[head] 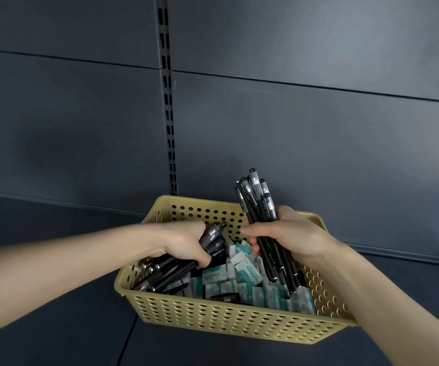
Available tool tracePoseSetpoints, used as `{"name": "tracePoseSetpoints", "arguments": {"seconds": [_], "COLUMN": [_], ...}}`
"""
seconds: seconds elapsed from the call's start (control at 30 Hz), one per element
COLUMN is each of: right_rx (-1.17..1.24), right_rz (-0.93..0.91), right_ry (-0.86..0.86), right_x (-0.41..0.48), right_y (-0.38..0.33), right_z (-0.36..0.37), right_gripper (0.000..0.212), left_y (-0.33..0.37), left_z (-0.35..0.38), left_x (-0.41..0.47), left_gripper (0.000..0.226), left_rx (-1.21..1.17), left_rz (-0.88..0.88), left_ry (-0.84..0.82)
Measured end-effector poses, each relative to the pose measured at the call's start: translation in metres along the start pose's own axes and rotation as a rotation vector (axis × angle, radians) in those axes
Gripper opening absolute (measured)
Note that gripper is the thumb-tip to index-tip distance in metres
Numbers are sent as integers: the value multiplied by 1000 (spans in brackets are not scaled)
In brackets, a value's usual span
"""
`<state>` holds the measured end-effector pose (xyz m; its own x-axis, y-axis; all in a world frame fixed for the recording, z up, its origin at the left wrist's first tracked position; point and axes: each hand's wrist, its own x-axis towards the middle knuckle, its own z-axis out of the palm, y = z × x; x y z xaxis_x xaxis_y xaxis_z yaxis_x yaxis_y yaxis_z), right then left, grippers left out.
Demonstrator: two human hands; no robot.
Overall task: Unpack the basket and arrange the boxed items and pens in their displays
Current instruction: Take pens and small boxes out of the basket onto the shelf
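A tan perforated plastic basket (223,317) sits on a dark shelf. Inside lie several small white-and-teal boxes (242,270) and loose black pens. My left hand (186,241) is inside the basket at its left and grips a bundle of black pens (165,270) lying slanted toward the near-left corner. My right hand (289,235) holds a second bundle of black pens (258,202) nearly upright over the basket's right half; their capped ends stick up above the rim and their lower ends reach down among the boxes.
The dark grey shelf surface (54,326) spreads around the basket. Behind it rises a dark back panel with a slotted vertical upright (169,122). No display stands are in view.
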<state>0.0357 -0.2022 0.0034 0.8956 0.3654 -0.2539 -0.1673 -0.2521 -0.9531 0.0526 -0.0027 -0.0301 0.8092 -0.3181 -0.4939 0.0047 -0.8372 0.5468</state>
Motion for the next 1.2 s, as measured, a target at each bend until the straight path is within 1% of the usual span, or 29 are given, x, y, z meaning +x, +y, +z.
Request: {"name": "tracePoseSetpoints", "arguments": {"seconds": [0.1, 0.23, 0.33, 0.4, 0.47, 0.53, 0.57, 0.63, 0.83, 0.9, 1.0, 1.07, 1.1, 1.2], "right_rx": [11, 37, 140, 194, 227, 258, 279, 326, 296, 288, 285, 292, 299, 319], "right_rz": [-12, -7, -12, -40, -63, -84, -87, -91, -104, -96, -76, -57, -49, -32], "right_ry": [-7, -58, -152, -211, -241, -229, -221, -224, -219, -220, -238, -255, -263, -248], "right_x": [-1, -3, -4, -5, -5, -5, -6, -7, -5, -3, -1, -1, -1, -2], "right_y": [0, -1, -4, -5, -6, -7, -7, -8, -9, -9, -8, -7, -8, -10], "right_z": [0, 1, 4, 8, 12, 15, 15, 17, 19, 19, 20, 19, 19, 19], "right_gripper": [9, 12, 6, 9, 11, 23, 29, 34, 32, 31, 28, 25, 23, 25], "left_y": [-1, 2, 10, 20, 30, 38, 42, 46, 47, 44, 40, 39, 38, 41], "left_z": [-4, -8, -10, -11, -10, -7, -5, -3, -3, -5, -6, -7, -8, -10], "left_x": [-9, -22, -24, -22, -21, -19, -19, -20, -18, -17, -15, -14, -14, -14], "left_gripper": [17, 15, 24, 26, 27, 19, 20, 32, 59, 66, 71, 68, 63, 38], "left_rx": [-367, -739, -1035, -1185, -1277, -1305, -1306, -1284, -1116, -1045, -1027, -998, -982, -1017], "left_rz": [116, 264, 306, 323, 354, 429, 468, 513, 579, 576, 543, 526, 517, 477], "left_ry": [-10, 173, 247, 284, 316, 330, 333, 346, 375, 352, 314, 282, 257, 211]}}
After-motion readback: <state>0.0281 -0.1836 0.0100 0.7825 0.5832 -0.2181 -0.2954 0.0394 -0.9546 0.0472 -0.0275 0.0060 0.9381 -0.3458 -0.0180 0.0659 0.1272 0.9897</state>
